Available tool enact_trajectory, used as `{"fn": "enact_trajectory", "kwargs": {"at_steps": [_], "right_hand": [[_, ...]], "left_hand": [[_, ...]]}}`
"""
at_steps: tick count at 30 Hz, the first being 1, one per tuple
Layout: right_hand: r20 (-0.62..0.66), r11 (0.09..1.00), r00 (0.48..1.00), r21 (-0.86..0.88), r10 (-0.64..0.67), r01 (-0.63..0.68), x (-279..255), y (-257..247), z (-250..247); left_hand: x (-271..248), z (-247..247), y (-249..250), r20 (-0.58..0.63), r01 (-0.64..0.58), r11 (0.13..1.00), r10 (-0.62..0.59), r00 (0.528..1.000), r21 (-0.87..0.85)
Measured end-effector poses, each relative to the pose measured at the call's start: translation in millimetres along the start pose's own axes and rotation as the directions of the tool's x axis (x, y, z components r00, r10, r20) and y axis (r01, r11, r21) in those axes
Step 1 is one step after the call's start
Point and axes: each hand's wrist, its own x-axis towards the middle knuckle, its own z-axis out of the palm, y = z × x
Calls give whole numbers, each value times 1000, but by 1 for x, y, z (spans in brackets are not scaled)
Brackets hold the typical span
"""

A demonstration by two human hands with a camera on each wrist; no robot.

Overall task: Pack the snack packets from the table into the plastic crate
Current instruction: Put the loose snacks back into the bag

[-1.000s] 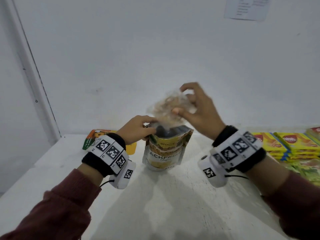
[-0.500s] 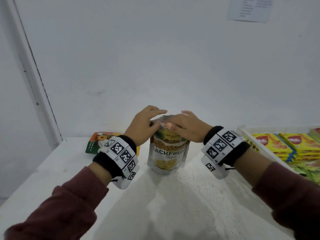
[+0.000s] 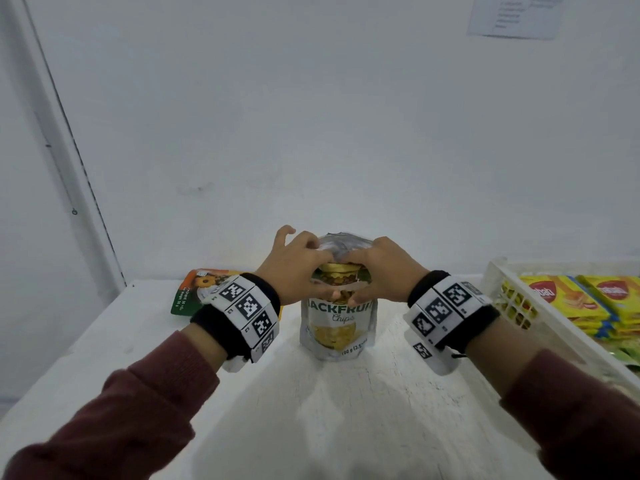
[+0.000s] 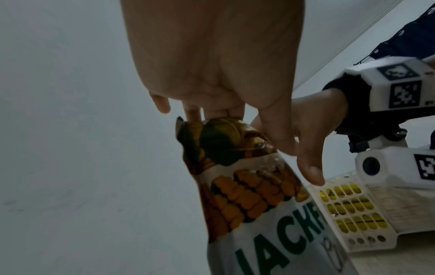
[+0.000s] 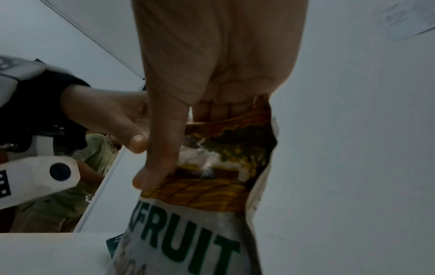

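A silver jackfruit chips pouch (image 3: 337,323) stands upright in the middle of the white table (image 3: 311,410). My left hand (image 3: 301,268) and right hand (image 3: 379,268) meet at its top, each pinching the pouch's upper edge with the thumb in front and fingers behind. In the left wrist view my left hand (image 4: 212,74) holds the top of the pouch (image 4: 247,189), with the right hand (image 4: 315,134) beside it. From the right wrist, my right thumb (image 5: 160,158) presses the front of the pouch (image 5: 212,195). The white plastic crate (image 3: 526,323) stands at the right.
The crate holds yellow and green snack packets (image 3: 561,296). An orange and green packet (image 3: 194,289) lies flat behind my left wrist. A white wall rises close behind the table. A paper sheet (image 3: 512,15) hangs on it at the upper right.
A second ago my right hand held a clear bag of chips above the open pouch. That bag has gone down inside, and both hands now pinch the pouch's top together.
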Motion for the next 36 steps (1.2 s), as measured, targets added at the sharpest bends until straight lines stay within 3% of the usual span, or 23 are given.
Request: {"fn": "enact_trajectory", "kwargs": {"at_steps": [5, 8, 12, 19, 21, 23, 25, 27, 29, 30, 32, 34, 36], "right_hand": [[161, 984, 985, -176, 55, -26, 22, -8, 3], [262, 975, 961, -219, 83, -25, 32, -8, 7], [316, 974, 945, -226, 83, -10, 34, -8, -1], [326, 941, 939, -337, 107, 10, 34, -21, 4], [306, 943, 948, -331, 86, 21, 32, -23, 2], [221, 964, 974, -263, 38, 23, 25, -21, -1], [63, 996, 998, -94, 1, 4, 14, -12, -3], [-131, 994, 991, 112, 36, -22, -2, 1, -4], [-276, 924, 950, 381, 143, -29, -15, 17, 1], [-290, 836, 930, 549, 224, -31, -20, 26, 7], [-176, 587, 917, 806, 359, -75, -24, 38, 21], [3, 368, 929, 918, 371, -150, -23, 41, 36], [62, 271, 948, 951, 313, -151, -18, 41, 49]], "left_hand": [[13, 2, 3, 154, 43, 996, -54, 987, 74], [16, 8, 3, 188, 70, 997, -72, 979, 17], [15, 12, 1, 15, 141, 967, -141, 990, -213], [9, 24, 7, -200, 105, 976, -143, 969, -189], [5, 29, 4, -291, 19, 967, -95, 952, -254], [3, 36, -1, -445, -95, 935, -72, 893, -342], [-2, 41, -2, -486, -95, 846, -206, 849, -524], [-9, 47, -2, -356, 5, 685, -385, 851, -728], [-13, 51, 2, -128, 91, 409, -477, 870, -908], [-13, 53, 4, -21, 116, 249, -490, 872, -962], [-6, 60, 5, 133, 153, 6, -462, 877, -988], [1, 66, 6, 198, 177, -89, -433, 879, -980], [6, 67, 10, 205, 169, -122, -430, 879, -978]]}}
